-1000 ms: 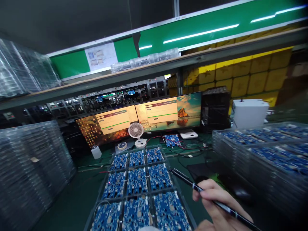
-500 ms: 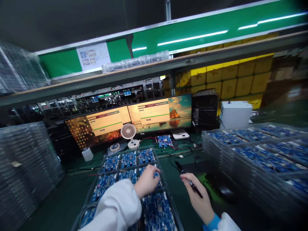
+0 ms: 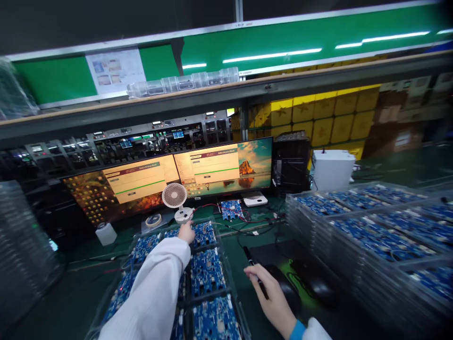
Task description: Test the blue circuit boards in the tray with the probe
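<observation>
Blue circuit boards in clear plastic tray (image 3: 226, 271) — my left hand (image 3: 186, 232) at its far row, fingers curled, grip unclear; right hand (image 3: 269, 293) nearer me, pinching black pen (image 3: 252, 265) pointing away.

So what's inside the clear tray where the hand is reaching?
The clear tray holds blue circuit boards in rows. The left hand touches the far row; the white sleeve covers several boards.

Left hand (image 3: 186, 232) fingers on tray (image 3: 226, 264) far row boards; fan (image 3: 174, 197) just beyond; pen (image 3: 255, 273) in right hand (image 3: 271, 295), mouse (image 3: 316, 285) to its right.
</observation>
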Demonstrator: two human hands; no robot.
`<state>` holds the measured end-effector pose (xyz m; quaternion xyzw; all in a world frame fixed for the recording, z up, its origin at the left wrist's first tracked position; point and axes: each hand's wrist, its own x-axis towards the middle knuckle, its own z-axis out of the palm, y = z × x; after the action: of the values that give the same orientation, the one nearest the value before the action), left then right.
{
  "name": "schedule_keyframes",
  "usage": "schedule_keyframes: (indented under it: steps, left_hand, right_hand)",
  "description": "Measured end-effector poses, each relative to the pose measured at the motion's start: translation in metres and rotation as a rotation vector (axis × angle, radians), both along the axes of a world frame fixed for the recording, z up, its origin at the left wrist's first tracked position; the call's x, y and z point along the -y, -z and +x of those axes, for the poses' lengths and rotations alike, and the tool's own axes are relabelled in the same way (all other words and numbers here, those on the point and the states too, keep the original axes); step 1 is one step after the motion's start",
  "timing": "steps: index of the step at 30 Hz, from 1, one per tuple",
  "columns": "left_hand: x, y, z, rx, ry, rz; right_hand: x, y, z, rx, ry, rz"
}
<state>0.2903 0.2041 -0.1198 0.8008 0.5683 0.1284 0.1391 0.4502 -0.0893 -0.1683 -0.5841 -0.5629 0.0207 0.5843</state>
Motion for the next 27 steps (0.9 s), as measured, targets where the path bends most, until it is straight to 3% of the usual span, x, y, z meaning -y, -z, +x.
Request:
schedule_keyframes:
  steps: [10, 17, 27]
  left_hand:
    - [-0.019, 0.003, 0.009, -0.156, 0.071, 0.151]
    - [-0.036, 0.0, 0.018, -0.143, 0.014, 0.126]
    - [-0.036, 0.006, 0.026, -0.113, -0.037, 0.11]
  right_hand:
    - [0.003, -0.002, 0.001, 0.082, -0.028, -0.044]
    - [0.003, 0.0, 0.001, 0.11, -0.031, -0.057]
    - [0.003, 0.005, 0.0, 0.07, -0.054, -0.066]
